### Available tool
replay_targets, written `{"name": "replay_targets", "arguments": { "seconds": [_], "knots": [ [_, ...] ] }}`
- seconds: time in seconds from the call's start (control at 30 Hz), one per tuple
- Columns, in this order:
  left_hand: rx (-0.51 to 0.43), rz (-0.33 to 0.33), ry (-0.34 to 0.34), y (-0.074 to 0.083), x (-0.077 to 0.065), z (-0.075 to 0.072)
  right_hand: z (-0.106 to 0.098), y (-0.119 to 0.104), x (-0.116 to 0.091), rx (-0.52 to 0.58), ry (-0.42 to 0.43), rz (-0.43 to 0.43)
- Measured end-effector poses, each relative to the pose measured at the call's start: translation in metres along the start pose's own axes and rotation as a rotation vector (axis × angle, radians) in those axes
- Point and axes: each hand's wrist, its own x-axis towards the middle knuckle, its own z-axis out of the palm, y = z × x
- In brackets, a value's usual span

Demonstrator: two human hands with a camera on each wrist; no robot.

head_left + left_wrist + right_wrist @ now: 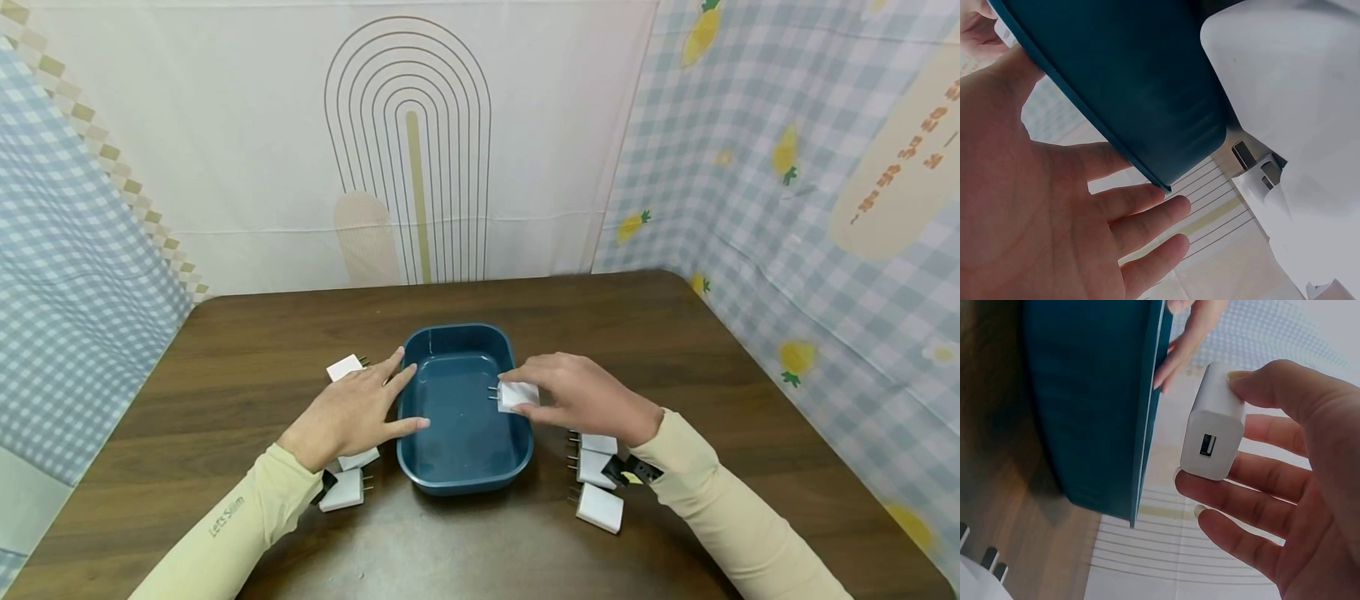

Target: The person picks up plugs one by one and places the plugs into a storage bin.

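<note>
Right hand (577, 390) pinched a white USB charger (519, 398) at the right rim of a blue tub (459, 425), mid-worktop (637, 333) between side edges; left hand (351, 414), spread at the left rim, gripped nothing; charger judged light, rigid, smooth, best held by flat sides, clear of prongs (492, 397).

Dark-brown wood-grain table (247, 350) with rounded far corners is catching glare. Behind table, white fabric backdrop (247, 125) is hanging, bearing nested thin-line arches (447, 167), olive bar (417, 192), beige rounded shape (367, 237). Right of table, pale-blue-and-white gingham fabric (720, 192) is draping, showing yellow fruit prints (797, 357) and orange lettering (907, 150) on beige patch (862, 225). Left of table, blue-and-white checked fabric (67, 233) is hanging beside tan checkered strip (110, 152).
</note>
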Motion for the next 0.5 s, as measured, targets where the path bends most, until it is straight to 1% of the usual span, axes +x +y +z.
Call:
{"name": "replay_targets", "arguments": {
  "seconds": [0.27, 0.5],
  "knots": [
    [-0.001, -0.005, -0.005, 0.000, 0.000, 0.000, 0.006, -0.009, 0.003, 0.005, -0.030, -0.039],
    [-0.002, -0.009, -0.006, 0.000, 0.000, 0.000, 0.009, -0.015, 0.003, -0.004, -0.072, -0.038]
  ]
}}
